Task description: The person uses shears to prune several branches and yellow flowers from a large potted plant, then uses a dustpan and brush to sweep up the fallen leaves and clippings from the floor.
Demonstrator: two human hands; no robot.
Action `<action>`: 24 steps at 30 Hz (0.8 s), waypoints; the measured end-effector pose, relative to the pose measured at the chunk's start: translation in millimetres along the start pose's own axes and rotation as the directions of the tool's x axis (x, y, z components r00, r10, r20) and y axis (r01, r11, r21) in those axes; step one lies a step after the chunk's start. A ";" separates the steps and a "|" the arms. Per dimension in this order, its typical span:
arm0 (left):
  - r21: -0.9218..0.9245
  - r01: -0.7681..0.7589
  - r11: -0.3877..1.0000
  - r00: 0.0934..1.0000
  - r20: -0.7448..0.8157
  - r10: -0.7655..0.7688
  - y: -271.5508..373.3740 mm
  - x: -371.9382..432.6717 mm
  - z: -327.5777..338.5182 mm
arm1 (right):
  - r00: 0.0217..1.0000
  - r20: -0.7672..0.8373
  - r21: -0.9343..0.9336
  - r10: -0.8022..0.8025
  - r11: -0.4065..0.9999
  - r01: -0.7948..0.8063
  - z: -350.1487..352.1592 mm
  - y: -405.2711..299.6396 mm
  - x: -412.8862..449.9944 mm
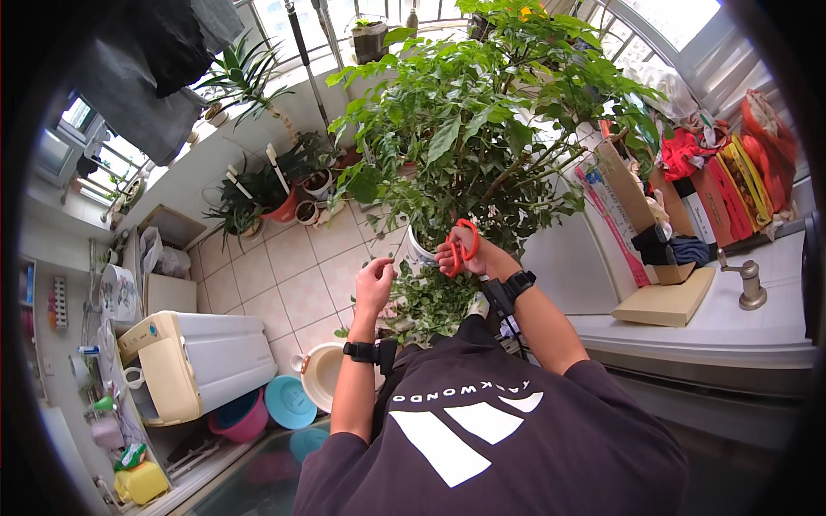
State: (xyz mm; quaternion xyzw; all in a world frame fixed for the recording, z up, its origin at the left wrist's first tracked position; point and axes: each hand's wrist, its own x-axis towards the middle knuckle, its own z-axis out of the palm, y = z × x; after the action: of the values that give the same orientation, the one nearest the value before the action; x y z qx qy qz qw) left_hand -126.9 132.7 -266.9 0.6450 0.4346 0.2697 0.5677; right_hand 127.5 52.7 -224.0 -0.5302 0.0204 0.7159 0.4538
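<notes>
Red-handled scissors (pixel 466 248) are in my right hand (pixel 474 258), with the red loops around my fingers; their blades cannot be made out. My left hand (pixel 375 278) is raised a little to the left of it, fingertips drawn together, over the floor and trailing leaves. Whether something thin is pinched there cannot be told. A large leafy green plant (pixel 452 129) spreads just beyond both hands. A white pot (pixel 419 248) shows partly behind my right hand. Low green foliage (pixel 432 300) lies beneath the hands, close to my body.
Potted plants with a red-brown pot (pixel 282 208) stand by the far left wall. To the left are a washing machine (pixel 226 355), a cream basin (pixel 322 374) and a blue basin (pixel 290 403). A white cabinet top (pixel 768 309) at right holds an open cardboard box (pixel 619 187) and a metal grinder (pixel 752 287).
</notes>
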 end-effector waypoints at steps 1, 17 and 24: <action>-0.003 0.005 1.000 1.000 0.000 -0.005 0.4 0.1 -0.2 | 1.000 0.000 0.000 -0.001 1.000 0.001 1.0 -1.3 1.6; -0.006 -0.007 1.000 1.000 -0.005 0.007 -1.5 8.4 -0.8 | 0.996 0.012 -0.226 -0.083 0.971 0.084 -1.4 34.2 -17.6; 0.003 -0.021 1.000 1.000 0.015 0.021 3.7 12.4 3.8 | 0.997 0.034 -0.170 -0.069 0.983 0.074 7.4 30.9 -36.6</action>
State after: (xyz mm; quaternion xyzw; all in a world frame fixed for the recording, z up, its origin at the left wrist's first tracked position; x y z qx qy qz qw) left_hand -116.9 141.6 -266.0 0.6524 0.4242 0.2700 0.5670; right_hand 102.2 15.4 -206.3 -0.5574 -0.0665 0.7056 0.4325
